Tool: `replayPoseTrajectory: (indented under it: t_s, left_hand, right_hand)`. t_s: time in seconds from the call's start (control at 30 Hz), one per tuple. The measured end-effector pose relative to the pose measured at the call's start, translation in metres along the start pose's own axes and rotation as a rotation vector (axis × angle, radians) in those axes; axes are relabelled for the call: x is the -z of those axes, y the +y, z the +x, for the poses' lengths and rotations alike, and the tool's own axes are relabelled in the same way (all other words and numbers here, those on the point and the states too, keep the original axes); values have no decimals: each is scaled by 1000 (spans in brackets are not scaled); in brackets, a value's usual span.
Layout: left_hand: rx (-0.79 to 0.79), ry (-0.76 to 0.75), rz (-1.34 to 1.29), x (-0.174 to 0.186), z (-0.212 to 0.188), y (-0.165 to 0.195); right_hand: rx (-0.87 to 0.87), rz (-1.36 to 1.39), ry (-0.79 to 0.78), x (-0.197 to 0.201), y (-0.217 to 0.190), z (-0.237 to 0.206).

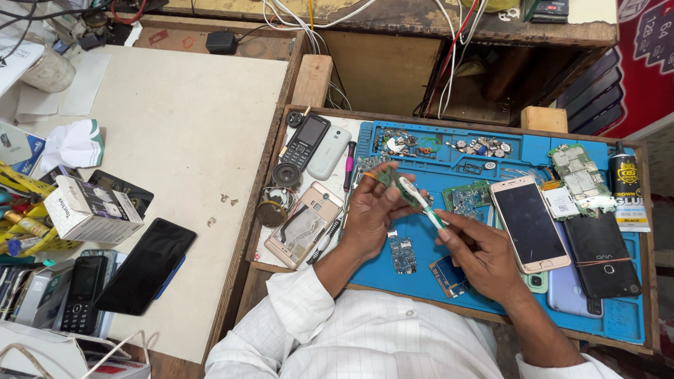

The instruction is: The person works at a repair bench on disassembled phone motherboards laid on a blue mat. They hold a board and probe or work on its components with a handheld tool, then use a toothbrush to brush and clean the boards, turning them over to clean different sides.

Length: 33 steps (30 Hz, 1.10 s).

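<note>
A small green printed circuit board [385,176], narrow and studded with tiny parts, sits pinched in the fingers of the left hand [372,210] above the blue silicone repair mat [421,277]. The right hand [481,253] grips a white-and-green toothbrush [419,199], bristles against the board. A gold-edged smartphone [530,223] lies just beside.

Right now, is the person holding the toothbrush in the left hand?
No, the right hand grips the white and green toothbrush, while the left hand holds a small circuit board.
</note>
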<state>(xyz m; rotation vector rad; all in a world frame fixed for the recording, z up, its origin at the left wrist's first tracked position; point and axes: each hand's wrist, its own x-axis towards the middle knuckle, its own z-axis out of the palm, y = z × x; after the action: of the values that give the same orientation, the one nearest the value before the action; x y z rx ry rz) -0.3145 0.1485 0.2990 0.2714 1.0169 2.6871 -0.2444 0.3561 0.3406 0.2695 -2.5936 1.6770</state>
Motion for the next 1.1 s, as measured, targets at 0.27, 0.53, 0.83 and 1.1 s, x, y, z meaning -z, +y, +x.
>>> replayPoseTrajectory:
  t_s: [0.27, 0.53, 0.83, 1.1]
  left_hand:
    - [-8, 40, -26, 1, 2, 1]
    - [-54, 67, 70, 1, 0, 2]
    - [-20, 83, 36, -2, 0, 7]
    - [108, -73, 131, 0, -6, 2]
  right_hand:
    - [17, -67, -7, 0, -4, 0]
    - [-4, -84, 2, -2, -4, 3]
    - [-24, -59, -7, -4, -3, 0]
    - [3, -30, 19, -2, -2, -4]
